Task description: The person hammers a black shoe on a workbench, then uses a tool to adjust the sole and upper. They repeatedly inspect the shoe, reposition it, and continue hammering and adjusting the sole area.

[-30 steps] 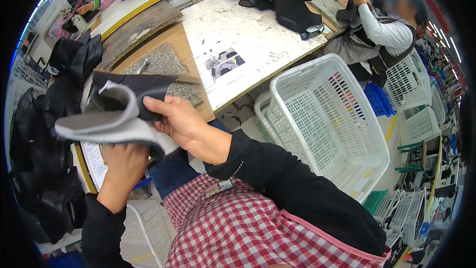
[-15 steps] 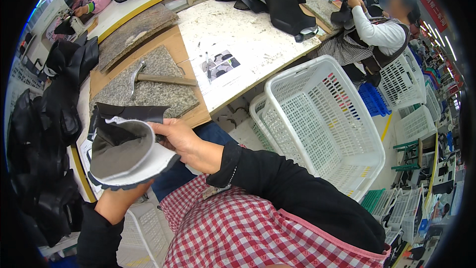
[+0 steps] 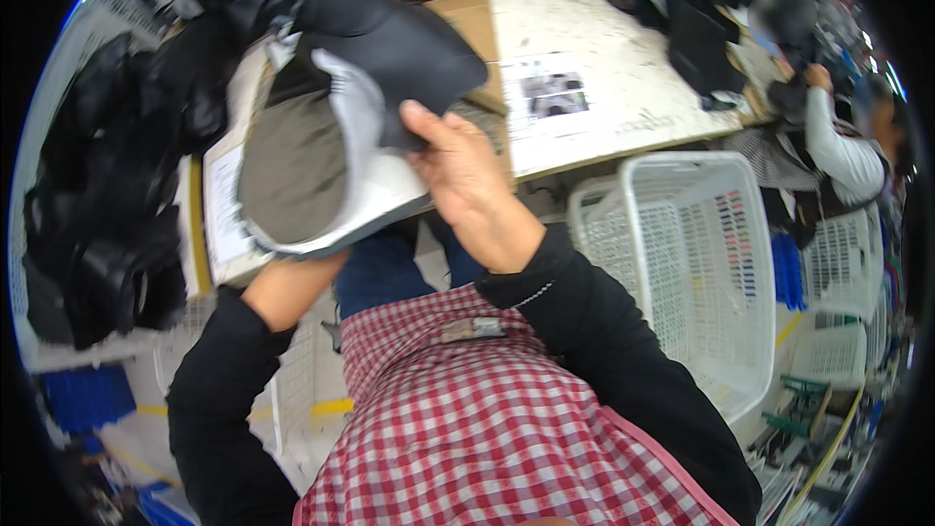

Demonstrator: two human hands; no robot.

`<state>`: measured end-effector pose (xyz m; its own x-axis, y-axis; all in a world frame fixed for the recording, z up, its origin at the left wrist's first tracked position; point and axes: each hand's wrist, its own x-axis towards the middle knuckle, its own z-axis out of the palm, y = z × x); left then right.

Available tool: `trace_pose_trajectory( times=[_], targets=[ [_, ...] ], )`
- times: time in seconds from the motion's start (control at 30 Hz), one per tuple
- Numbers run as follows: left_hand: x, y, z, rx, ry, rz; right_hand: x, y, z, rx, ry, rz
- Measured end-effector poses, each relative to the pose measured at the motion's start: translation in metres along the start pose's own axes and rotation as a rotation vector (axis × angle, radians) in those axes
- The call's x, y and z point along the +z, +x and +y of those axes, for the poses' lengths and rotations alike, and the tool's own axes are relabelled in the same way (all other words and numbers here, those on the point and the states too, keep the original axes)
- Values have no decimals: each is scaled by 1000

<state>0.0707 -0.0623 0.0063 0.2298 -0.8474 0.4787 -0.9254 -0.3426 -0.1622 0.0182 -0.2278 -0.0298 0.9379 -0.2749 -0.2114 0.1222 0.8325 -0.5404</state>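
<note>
In front of me I hold a black leather boot upper (image 3: pixel 380 39), raised at the table's near edge. Its opening faces me, showing a dark grey fuzzy lining (image 3: pixel 292 170) and a white layer along the lower rim. My right hand (image 3: pixel 472 175) is closed on its right side, thumb on top and fingers curled behind. From below, my left hand (image 3: pixel 314 278) reaches behind the piece and supports it; only the wrist and the base of the hand show, its fingers being hidden.
Black leather pieces (image 3: pixel 117 185) are heaped at the left. A printed sheet (image 3: pixel 555 93) lies on the white table (image 3: pixel 623 78), with more black pieces (image 3: pixel 696 29) at the far right. White plastic baskets (image 3: pixel 701 282) stand right of me. Another person (image 3: pixel 828 136) sits beyond them.
My view has swung left, so the table and baskets sit further right. The boot upper is turned and raised, with more of its black shaft showing; the hammer is out of sight.
</note>
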Motion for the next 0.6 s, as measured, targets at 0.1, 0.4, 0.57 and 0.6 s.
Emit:
trace_pose_trajectory(
  times=[0.1,0.4,0.57,0.6],
  targets=[
    [11,-12,10,-31,-51,31,-19,9,16,41,9,87],
    [16,-32,-1,-137,-295,232,-21,25,22,85,-4,108],
    [13,-28,-5,-315,-142,216,-1,10,6,228,79,-72],
    [12,-25,-5,-402,-288,318,0,6,8,291,176,-132]
  ],
)
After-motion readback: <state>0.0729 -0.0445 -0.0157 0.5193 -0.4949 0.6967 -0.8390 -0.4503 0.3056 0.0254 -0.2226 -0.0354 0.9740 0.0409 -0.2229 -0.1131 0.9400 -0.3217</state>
